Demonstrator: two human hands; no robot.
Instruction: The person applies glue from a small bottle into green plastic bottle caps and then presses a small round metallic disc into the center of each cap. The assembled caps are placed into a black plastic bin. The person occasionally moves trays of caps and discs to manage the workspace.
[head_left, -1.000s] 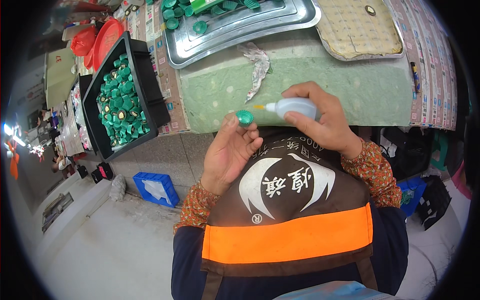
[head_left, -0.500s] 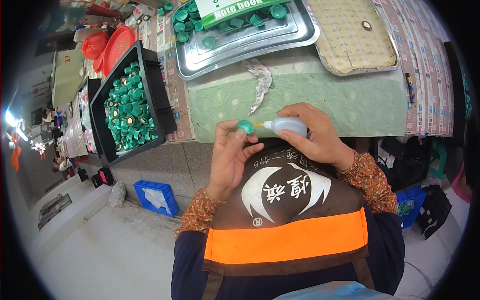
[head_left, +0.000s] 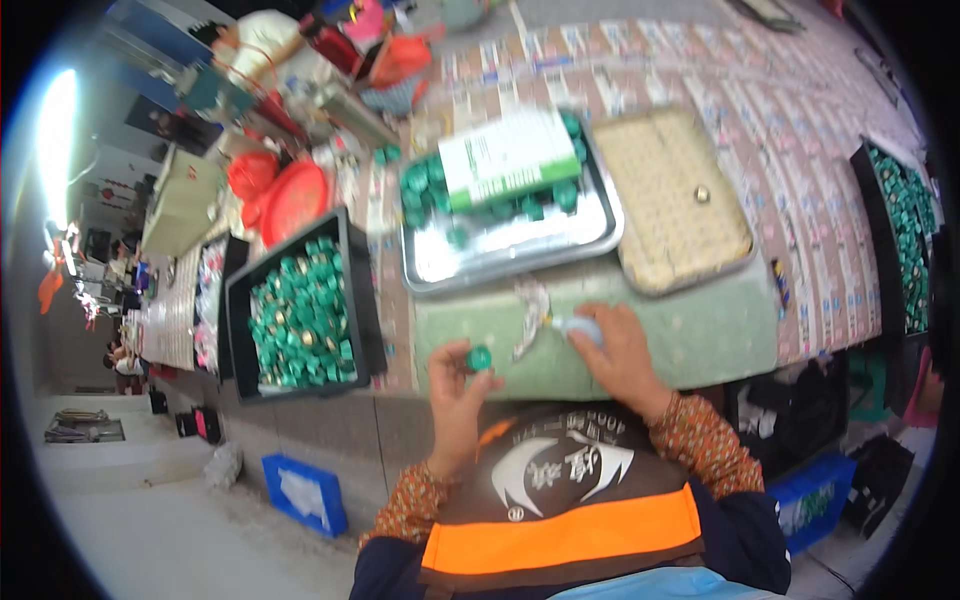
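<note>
My left hand (head_left: 457, 398) pinches a small green fluted cup (head_left: 480, 358) between thumb and fingers, just above the near edge of a green cloth (head_left: 690, 340). My right hand (head_left: 622, 355) grips a translucent squeeze bottle (head_left: 580, 327), lying sideways with its yellowish tip pointing left. That tip is at a crumpled white rag (head_left: 530, 320) on the cloth; whether they touch, I cannot tell. Beyond the hands stands a metal tray (head_left: 500, 262) with several green cups (head_left: 425, 185), partly covered by a white and green notebook (head_left: 508, 158).
To the right of the metal tray is a tan-lined tray (head_left: 670, 225) with one small round piece (head_left: 702, 194). A black crate (head_left: 372, 330) full of green cups stands at the left, a red basin (head_left: 297, 203) behind it. Another black bin (head_left: 880, 240) sits far right.
The bottle has moved away from the green cup, forward to the rag. Both hands have drawn apart. The view has tilted up, showing more of the table's far side.
</note>
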